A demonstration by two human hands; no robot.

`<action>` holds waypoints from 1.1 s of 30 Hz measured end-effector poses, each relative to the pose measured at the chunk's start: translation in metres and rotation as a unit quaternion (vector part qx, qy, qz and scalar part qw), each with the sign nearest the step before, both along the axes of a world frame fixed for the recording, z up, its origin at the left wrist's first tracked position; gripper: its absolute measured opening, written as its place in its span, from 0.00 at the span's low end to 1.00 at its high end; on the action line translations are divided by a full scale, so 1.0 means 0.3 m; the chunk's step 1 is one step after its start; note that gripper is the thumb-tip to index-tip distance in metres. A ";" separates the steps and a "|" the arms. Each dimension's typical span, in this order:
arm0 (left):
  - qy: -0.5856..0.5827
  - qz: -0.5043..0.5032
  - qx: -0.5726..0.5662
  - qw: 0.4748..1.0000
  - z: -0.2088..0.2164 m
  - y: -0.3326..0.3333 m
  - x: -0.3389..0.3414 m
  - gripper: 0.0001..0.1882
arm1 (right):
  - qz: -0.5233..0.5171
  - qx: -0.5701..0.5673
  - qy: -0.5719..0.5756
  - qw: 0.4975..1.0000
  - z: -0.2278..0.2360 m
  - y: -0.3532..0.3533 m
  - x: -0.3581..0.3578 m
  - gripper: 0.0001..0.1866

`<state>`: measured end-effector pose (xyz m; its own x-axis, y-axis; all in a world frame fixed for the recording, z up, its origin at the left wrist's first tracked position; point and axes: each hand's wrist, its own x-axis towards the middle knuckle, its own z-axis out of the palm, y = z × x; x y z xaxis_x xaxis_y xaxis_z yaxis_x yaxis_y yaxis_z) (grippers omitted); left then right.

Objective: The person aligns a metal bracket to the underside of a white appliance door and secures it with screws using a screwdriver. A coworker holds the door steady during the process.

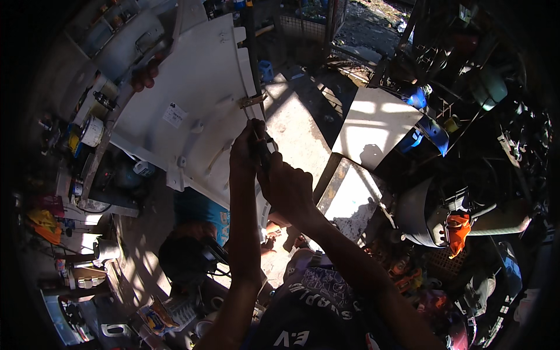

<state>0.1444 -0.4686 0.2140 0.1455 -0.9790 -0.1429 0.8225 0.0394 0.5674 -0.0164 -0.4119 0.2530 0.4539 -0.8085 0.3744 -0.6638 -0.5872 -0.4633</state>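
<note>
A large white panel (192,87) stands tilted in front of me, with a small label and moulded bumps on its face. My left hand (242,146) is closed at its right edge, on a dark slim hand tool (262,153) whose exact kind is hard to make out in shadow. Behind it, my right hand (289,186) wraps round the same tool's lower end. Just above my left fingertips, a small brownish bracket-like piece (251,101) sits across the panel's edge. Another person's hand (146,76) grips the panel's upper left edge.
A pale flat board (373,125) lies in sun at right, next to a white-topped surface (354,198). A grey drum-shaped container (417,213) with an orange cloth (458,233) stands further right. Cluttered shelves with a white can (92,132) line the left. A dark post rises behind the panel.
</note>
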 end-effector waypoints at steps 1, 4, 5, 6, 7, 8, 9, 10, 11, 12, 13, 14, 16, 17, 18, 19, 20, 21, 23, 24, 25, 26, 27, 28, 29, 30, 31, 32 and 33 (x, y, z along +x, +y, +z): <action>0.006 0.021 0.022 1.000 0.019 -0.005 -0.020 0.13 | 0.027 0.205 -0.143 0.968 0.000 -0.018 -0.008 0.20; 0.002 0.081 0.091 0.993 0.061 -0.017 -0.053 0.13 | 0.080 0.526 -0.386 0.754 0.005 -0.063 -0.029 0.20; -0.005 0.028 0.030 0.999 0.032 -0.020 -0.032 0.13 | 0.083 0.489 -0.377 0.783 -0.004 -0.058 -0.029 0.20; -0.011 -0.023 -0.034 0.999 -0.018 -0.018 0.021 0.13 | 0.089 0.449 -0.366 0.811 -0.008 -0.049 -0.024 0.20; -0.017 -0.072 -0.097 0.993 -0.022 -0.005 0.048 0.13 | 0.096 0.410 -0.353 0.836 -0.011 -0.035 -0.014 0.20; -0.022 -0.055 -0.080 0.995 -0.029 0.002 0.064 0.13 | 0.103 0.370 -0.340 0.859 -0.011 -0.022 -0.006 0.19; -0.025 -0.035 -0.062 0.997 -0.027 0.022 0.076 0.13 | 0.127 0.251 -0.223 0.933 0.010 -0.006 -0.005 0.18; -0.027 -0.022 -0.041 0.999 -0.044 0.018 0.072 0.13 | 0.109 0.092 -0.087 0.986 0.027 -0.005 -0.018 0.17; -0.009 -0.010 -0.035 0.999 -0.065 0.009 0.064 0.13 | 0.072 -0.060 0.015 0.995 0.044 0.000 -0.030 0.16; 0.005 0.004 -0.031 1.000 -0.068 0.000 0.060 0.13 | 0.039 -0.066 0.073 0.994 0.055 0.006 -0.019 0.15; 0.019 0.019 -0.027 0.999 -0.073 -0.003 0.058 0.12 | 0.007 -0.072 0.130 0.989 0.061 0.011 -0.007 0.14; 0.031 0.042 -0.002 0.999 -0.078 -0.001 0.058 0.12 | 0.021 -0.045 0.063 0.997 0.035 0.009 0.006 0.14; 0.056 0.075 0.050 0.994 -0.047 -0.023 0.007 0.12 | 0.032 0.010 -0.069 0.997 -0.069 -0.033 0.014 0.14; 0.024 0.056 0.025 0.998 -0.036 -0.028 0.003 0.11 | 0.044 0.073 -0.129 0.988 -0.108 -0.045 0.011 0.14; -0.008 0.041 0.000 0.999 -0.035 -0.022 0.014 0.11 | 0.058 0.133 -0.189 0.971 -0.096 -0.044 0.017 0.14; -0.040 0.024 -0.024 0.999 -0.035 -0.016 0.022 0.11 | 0.075 0.226 -0.241 0.941 -0.084 -0.042 0.015 0.15; -0.089 0.026 -0.028 0.995 -0.038 -0.003 0.026 0.10 | 0.089 0.316 -0.291 0.899 -0.072 -0.042 0.009 0.15; -0.136 0.027 -0.033 0.990 -0.042 0.004 0.030 0.10 | 0.102 0.400 -0.336 0.847 -0.042 -0.051 0.005 0.16; -0.135 0.004 -0.042 0.990 -0.029 0.008 0.040 0.09 | 0.125 0.554 -0.415 0.711 0.017 -0.054 -0.001 0.16; -0.086 -0.019 -0.046 0.995 -0.012 0.008 0.051 0.09 | 0.135 0.621 -0.448 0.629 0.037 -0.046 -0.001 0.17; -0.062 -0.026 -0.045 0.997 -0.001 0.009 0.051 0.09 | 0.098 0.449 -0.324 0.827 0.050 -0.031 -0.001 0.17; -0.039 -0.022 -0.044 0.998 0.007 0.026 0.068 0.10 | 0.063 0.238 -0.169 0.954 0.061 -0.006 0.009 0.17; -0.040 -0.015 -0.036 0.998 -0.011 0.015 0.058 0.10 | 0.012 0.006 -0.004 1.000 0.057 -0.001 0.005 0.18; -0.041 -0.006 -0.028 0.999 -0.028 0.009 0.053 0.10 | 0.009 -0.013 0.025 1.000 0.052 -0.001 0.006 0.18; -0.032 -0.004 -0.016 0.999 -0.044 0.007 0.053 0.11 | 0.006 -0.032 0.055 0.998 0.046 0.000 0.010 0.19; -0.025 -0.003 -0.005 1.000 -0.042 0.003 0.049 0.11 | 0.002 -0.051 0.084 0.995 0.044 -0.003 0.015 0.20; -0.017 -0.003 0.006 1.000 -0.041 0.000 0.046 0.11 | -0.001 -0.069 0.112 0.991 0.040 -0.007 0.017 0.20; -0.021 0.001 0.011 1.000 -0.042 -0.007 0.038 0.11 | 0.035 0.020 -0.019 0.999 0.010 -0.031 0.017 0.20; -0.025 0.009 0.014 1.000 -0.013 0.001 0.020 0.11 | 0.075 0.107 -0.148 0.980 0.006 -0.057 0.019 0.21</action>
